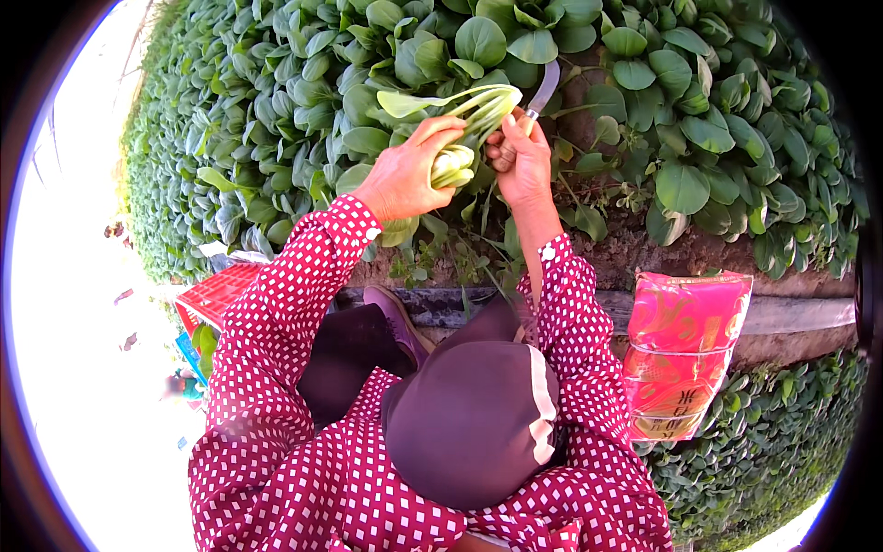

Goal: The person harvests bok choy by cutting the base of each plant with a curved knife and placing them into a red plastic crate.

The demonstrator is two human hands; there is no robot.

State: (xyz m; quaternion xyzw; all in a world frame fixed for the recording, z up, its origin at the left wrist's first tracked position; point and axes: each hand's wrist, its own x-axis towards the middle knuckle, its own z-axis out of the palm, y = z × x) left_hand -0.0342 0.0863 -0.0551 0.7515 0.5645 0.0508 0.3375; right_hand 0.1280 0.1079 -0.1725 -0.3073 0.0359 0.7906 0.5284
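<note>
Leafy green vegetables with pale stems, like bok choy, are gripped in my left hand, their light bases facing right. Another such plant with long pale stalks lies between both hands, its base by the fingers of my right hand. My right hand is closed around the wooden handle of a small curved knife, whose blade points up and away. Whether my left hand also holds the upper plant's leaves is hard to tell. Rows of growing leafy greens stand just beyond both hands.
A pink printed bag bearing writing stands at the right beside a dark strip of sheeting along the soil. At the left are a red plastic crate and a blue crate with leaves. Another bed of greens grows at the lower right.
</note>
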